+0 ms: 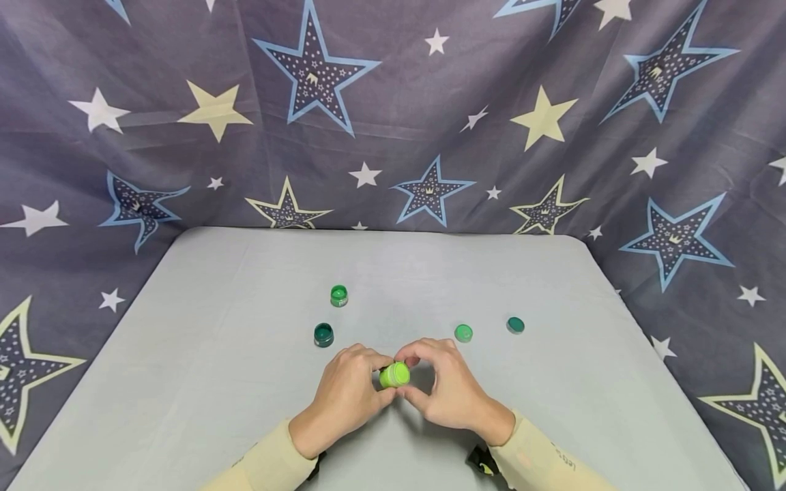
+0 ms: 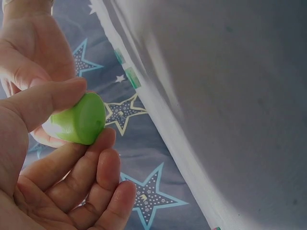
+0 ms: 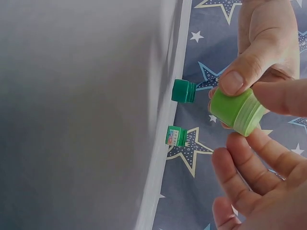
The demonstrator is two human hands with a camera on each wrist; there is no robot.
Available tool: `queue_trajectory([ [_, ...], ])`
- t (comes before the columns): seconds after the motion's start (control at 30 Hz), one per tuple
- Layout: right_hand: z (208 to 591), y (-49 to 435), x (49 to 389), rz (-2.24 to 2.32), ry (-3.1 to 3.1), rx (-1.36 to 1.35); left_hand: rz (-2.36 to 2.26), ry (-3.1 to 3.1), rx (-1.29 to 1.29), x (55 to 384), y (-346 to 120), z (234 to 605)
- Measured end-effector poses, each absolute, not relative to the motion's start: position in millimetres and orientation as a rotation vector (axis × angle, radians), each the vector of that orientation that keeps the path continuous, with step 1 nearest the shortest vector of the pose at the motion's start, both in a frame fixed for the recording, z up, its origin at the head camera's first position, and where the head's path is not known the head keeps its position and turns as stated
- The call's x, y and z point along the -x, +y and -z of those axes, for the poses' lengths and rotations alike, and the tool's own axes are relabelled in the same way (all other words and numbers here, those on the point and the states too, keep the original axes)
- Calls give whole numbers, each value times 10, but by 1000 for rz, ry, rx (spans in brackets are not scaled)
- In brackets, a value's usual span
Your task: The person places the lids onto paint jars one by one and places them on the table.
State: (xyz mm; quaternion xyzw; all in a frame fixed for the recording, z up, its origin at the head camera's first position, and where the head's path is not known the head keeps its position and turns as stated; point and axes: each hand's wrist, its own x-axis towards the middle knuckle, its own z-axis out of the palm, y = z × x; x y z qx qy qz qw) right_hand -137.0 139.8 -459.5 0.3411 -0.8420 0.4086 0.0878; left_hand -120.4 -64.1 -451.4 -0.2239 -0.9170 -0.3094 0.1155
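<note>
- At the frame's lower centre, the left hand (image 1: 347, 387) and right hand (image 1: 453, 387) pinched a lime jar (image 1: 395, 374): smooth, cylindrical, probably light, stiff and slick, best held round its body.
- Mid-frame, round green pots (image 1: 323, 335) and disc-shaped lids (image 1: 463, 333) sat on the matte bench (image 1: 202, 382).
- Across the top hung creased, star-printed fabric (image 1: 393, 116).

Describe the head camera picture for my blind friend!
A left hand and right hand hold a lime-green jar over a pale table. Beyond are a bright green jar and a dark green jar at left, a light green lid and a dark green lid at right, and a starry cloth behind.
</note>
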Motion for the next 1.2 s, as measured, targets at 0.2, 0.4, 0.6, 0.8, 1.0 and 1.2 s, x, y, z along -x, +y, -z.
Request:
queue_trajectory([
  [0.2,4594,1395,1370,-1228,-2520,-998,914,-2689,655,1201,-636,4513],
  [0.4,4594,1385,1368,-1231,-2520,-961,899,-2684,657,1196,-632,4516],
  [0.6,4582,1377,1365,-1218,-2553,-910,882,-2674,663,1197,-629,4521],
  [0.8,4586,1374,1373,-1198,-2558,-883,870,-2676,665,1201,-627,4524],
  [1.0,4623,1371,1391,-1144,-2536,-859,888,-2686,660,1199,-625,4526],
  [1.2,4632,1365,1391,-1112,-2526,-847,885,-2694,655,1188,-621,4526],
])
